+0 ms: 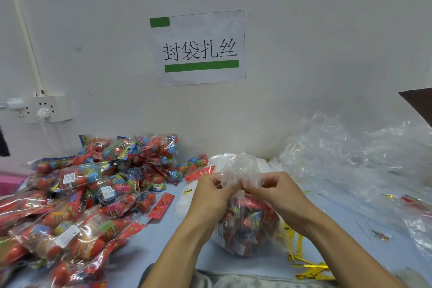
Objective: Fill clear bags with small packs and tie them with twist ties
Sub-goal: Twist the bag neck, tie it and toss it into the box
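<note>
A clear bag (247,224) stuffed with small red packs stands on the blue table in front of me. Its gathered neck (242,171) bunches up between both hands. My left hand (214,190) pinches the neck from the left. My right hand (274,190) pinches it from the right, and a bit of gold twist tie (245,190) shows between the fingertips. More gold twist ties (308,266) lie loose on the table at the lower right.
A big heap of packs of red and blue balls (93,185) covers the table's left half. Crumpled clear bags (355,159) pile up at the right against the wall. A wall socket (42,107) and a paper sign (201,47) are on the wall.
</note>
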Tool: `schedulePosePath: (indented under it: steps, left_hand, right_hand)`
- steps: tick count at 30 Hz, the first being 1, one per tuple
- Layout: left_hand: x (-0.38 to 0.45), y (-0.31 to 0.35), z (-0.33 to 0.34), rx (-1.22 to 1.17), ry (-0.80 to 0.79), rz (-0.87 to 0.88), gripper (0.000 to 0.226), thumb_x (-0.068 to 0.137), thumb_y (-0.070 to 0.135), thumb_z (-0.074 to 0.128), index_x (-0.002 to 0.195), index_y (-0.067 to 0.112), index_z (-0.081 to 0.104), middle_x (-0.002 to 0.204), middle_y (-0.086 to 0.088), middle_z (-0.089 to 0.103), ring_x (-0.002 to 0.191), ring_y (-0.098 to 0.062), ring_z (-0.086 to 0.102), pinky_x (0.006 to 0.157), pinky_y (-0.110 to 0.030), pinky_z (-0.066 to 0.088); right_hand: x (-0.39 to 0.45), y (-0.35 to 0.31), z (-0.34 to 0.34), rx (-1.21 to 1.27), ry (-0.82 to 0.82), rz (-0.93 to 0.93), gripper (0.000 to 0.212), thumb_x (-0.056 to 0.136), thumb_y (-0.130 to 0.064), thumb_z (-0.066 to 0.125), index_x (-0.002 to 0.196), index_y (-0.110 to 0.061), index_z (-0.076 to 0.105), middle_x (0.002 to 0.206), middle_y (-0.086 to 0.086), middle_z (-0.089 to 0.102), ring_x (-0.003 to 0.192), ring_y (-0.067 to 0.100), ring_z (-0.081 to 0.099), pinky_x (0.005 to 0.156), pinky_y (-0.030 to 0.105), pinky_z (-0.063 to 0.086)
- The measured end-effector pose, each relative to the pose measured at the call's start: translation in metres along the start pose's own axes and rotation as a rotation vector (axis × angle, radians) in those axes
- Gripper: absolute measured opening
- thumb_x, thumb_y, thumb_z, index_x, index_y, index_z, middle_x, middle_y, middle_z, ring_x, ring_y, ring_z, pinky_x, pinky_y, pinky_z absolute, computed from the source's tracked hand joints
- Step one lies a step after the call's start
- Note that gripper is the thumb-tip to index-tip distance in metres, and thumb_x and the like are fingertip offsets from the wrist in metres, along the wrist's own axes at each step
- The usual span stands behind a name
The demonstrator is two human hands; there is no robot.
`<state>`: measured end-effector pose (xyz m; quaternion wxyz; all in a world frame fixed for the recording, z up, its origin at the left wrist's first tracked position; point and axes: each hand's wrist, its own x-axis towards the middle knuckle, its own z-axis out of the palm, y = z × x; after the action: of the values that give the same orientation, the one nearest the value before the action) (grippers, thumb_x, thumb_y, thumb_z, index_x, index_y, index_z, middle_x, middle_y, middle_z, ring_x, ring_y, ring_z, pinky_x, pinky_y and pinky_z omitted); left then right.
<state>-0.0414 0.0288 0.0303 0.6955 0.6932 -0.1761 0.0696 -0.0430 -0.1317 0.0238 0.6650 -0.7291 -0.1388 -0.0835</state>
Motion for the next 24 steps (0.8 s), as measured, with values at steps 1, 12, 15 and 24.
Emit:
schedulePosePath:
  steps: [1, 12, 15, 24]
  left_hand:
    - [0.000, 0.000, 0.000, -0.004, -0.004, 0.004, 0.028, 0.071, 0.040, 0.071, 0.075, 0.013, 0.077, 0.076, -0.021, 0.071, 0.071, -0.027, 0.063, 0.069, -0.041, 0.054]
    - [0.002, 0.002, -0.001, -0.166, 0.057, -0.103, 0.014, 0.087, 0.000, 0.066, 0.081, 0.002, 0.079, 0.091, -0.025, 0.074, 0.085, -0.036, 0.071, 0.074, -0.036, 0.060]
    - [0.003, 0.004, -0.002, -0.220, 0.032, -0.165, 0.017, 0.087, -0.005, 0.063, 0.082, -0.002, 0.078, 0.089, -0.022, 0.075, 0.079, -0.028, 0.074, 0.064, -0.027, 0.058]
    - [0.001, 0.008, 0.003, -0.221, 0.109, -0.153, 0.017, 0.088, -0.001, 0.066, 0.078, 0.003, 0.079, 0.087, -0.020, 0.075, 0.079, -0.029, 0.073, 0.068, -0.030, 0.060]
  right_hand:
    - [0.000, 0.000, -0.001, -0.008, -0.001, 0.012, 0.059, 0.061, -0.051, 0.080, 0.079, 0.005, 0.075, 0.072, 0.014, 0.068, 0.068, 0.014, 0.064, 0.066, 0.021, 0.053]
    - [-0.004, -0.012, 0.001, -0.086, -0.049, 0.033, 0.006, 0.083, -0.015, 0.082, 0.088, -0.013, 0.082, 0.089, 0.008, 0.078, 0.084, 0.020, 0.074, 0.078, 0.030, 0.059]
    - [-0.005, -0.016, 0.004, -0.093, -0.037, 0.009, 0.002, 0.083, -0.013, 0.082, 0.083, -0.011, 0.082, 0.083, 0.006, 0.078, 0.072, 0.010, 0.071, 0.066, 0.018, 0.054]
    - [-0.004, -0.014, 0.018, -0.162, 0.106, -0.063, 0.017, 0.081, -0.021, 0.082, 0.069, -0.010, 0.078, 0.058, -0.004, 0.069, 0.050, 0.001, 0.058, 0.051, 0.015, 0.043]
